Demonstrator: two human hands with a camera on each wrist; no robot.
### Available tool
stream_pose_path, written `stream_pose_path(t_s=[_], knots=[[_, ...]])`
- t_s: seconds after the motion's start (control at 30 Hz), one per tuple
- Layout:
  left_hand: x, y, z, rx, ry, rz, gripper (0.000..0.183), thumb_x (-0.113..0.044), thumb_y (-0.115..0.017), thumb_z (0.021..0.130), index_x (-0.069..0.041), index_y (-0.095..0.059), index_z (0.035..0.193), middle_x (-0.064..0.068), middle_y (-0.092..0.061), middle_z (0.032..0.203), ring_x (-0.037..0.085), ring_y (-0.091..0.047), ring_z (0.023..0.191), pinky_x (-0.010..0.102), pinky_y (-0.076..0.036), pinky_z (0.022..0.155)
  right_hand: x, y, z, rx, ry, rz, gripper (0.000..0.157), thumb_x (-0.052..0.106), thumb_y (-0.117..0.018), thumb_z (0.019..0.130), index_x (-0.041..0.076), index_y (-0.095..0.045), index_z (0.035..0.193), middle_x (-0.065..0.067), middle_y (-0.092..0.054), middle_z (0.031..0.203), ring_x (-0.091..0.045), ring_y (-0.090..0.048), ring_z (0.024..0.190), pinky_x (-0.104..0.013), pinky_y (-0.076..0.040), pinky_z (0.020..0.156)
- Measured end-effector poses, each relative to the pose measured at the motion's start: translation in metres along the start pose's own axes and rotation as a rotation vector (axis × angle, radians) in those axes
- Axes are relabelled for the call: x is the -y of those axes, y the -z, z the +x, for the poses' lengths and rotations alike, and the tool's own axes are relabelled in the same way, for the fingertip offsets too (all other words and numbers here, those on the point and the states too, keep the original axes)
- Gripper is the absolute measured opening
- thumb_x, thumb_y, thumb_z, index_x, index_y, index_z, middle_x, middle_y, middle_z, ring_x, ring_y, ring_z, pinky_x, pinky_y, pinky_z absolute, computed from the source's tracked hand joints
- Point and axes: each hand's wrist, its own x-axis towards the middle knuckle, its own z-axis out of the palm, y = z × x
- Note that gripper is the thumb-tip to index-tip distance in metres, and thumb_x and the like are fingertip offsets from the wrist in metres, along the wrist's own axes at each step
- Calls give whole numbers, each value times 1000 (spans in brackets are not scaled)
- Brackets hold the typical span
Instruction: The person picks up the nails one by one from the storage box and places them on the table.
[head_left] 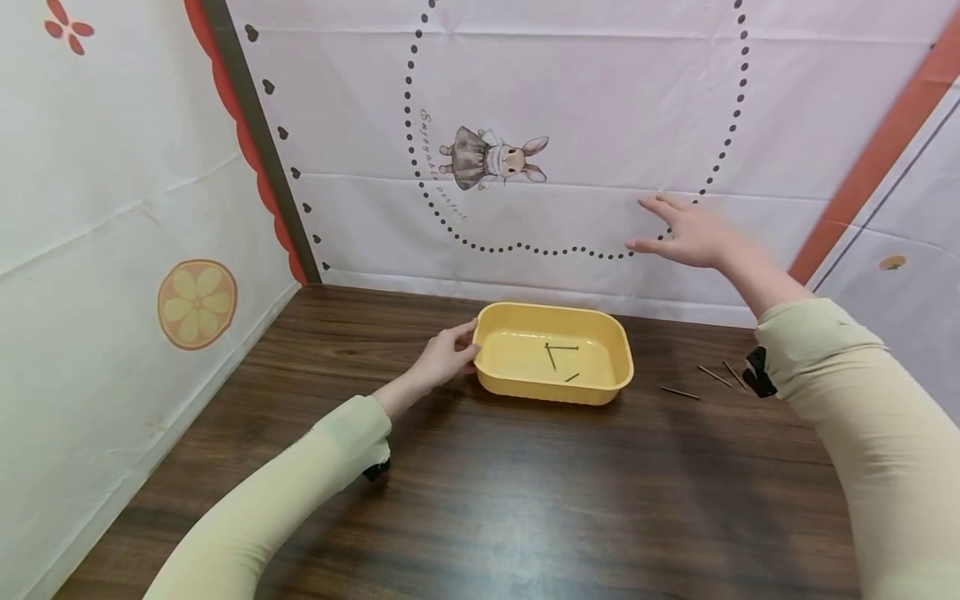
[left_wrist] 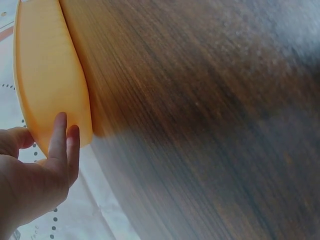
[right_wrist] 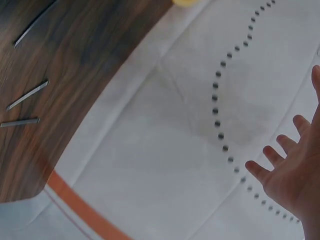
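Lettering [head_left: 427,142] "Enjoyable perfect" on cloth wall [head_left: 600,108], wood surface [head_left: 450,492], left grip [head_left: 441,357] pinching yellow tray [head_left: 547,389] — right grip [head_left: 692,234] spread, empty

Right wrist view: the right grip [right_wrist: 295,172] is occupying four o'clock, fingers apart, before a dotted white cloth [right_wrist: 150,145]. Three thin metal rods [right_wrist: 27,95] are lying from nine to ten on the wooden surface [right_wrist: 100,45]; a yellow object [right_wrist: 185,2] is showing at twelve.
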Motion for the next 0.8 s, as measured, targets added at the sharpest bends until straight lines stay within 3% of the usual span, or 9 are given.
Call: stream_pose_path(t_s=[0.4,0.8], knots=[[-5,0,-5,-6,10,-4,57,-10,-54,101,-8,-33,154,24,-60,124,34,-68,108,39,-62,86,43,-40,20,67,157,6,89,62,-57,90,19,-20,159,-20,-14,165,-49,-16,150,-73,-16,118],[-3,0,-3,-16,8,-12,57,-11,-55,101,-9,-34,154,24,-60,125,33,-68,108,37,-62,86,51,-55,26,82,260,-8,86,50,-67,89,18,-26,157,-20,-22,163,-46,-20,150,-68,-20,120]])
